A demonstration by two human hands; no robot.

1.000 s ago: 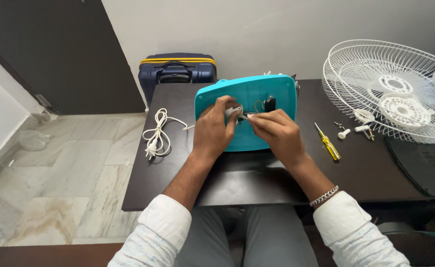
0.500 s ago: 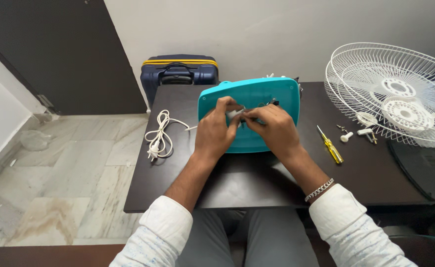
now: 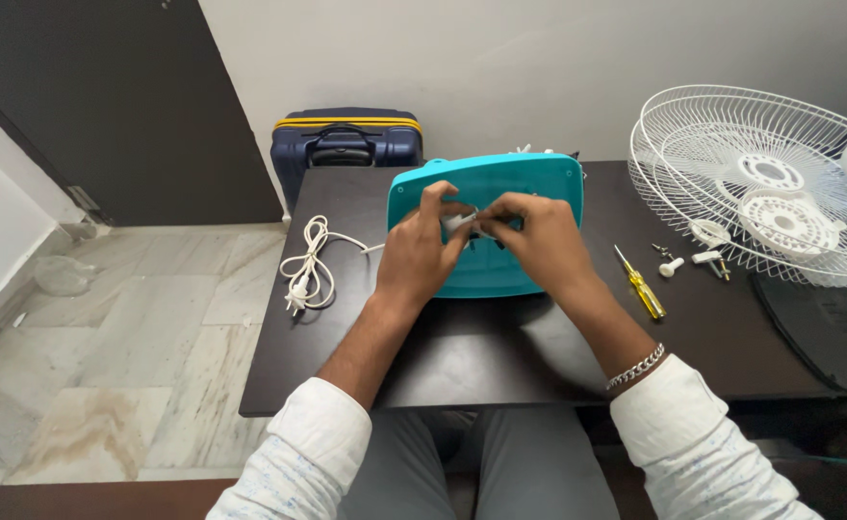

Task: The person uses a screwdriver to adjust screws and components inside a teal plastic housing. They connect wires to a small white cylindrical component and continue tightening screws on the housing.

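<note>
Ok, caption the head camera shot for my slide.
Both hands, left hand and right hand, pinch a small white part over a teal base.

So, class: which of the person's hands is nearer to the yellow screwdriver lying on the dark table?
Right. The right hand rests on the teal base, just left of the yellow screwdriver. The left hand is farther away, beyond the right hand.

We reach both forearms forward, white sleeves pushed up, the left hand (image 3: pixel 422 252) and right hand (image 3: pixel 537 243) meeting knuckles-up at centre, fingers curled inward, thumb and fingertips of each in a pinching grip, a chain bracelet on the right wrist.
</note>
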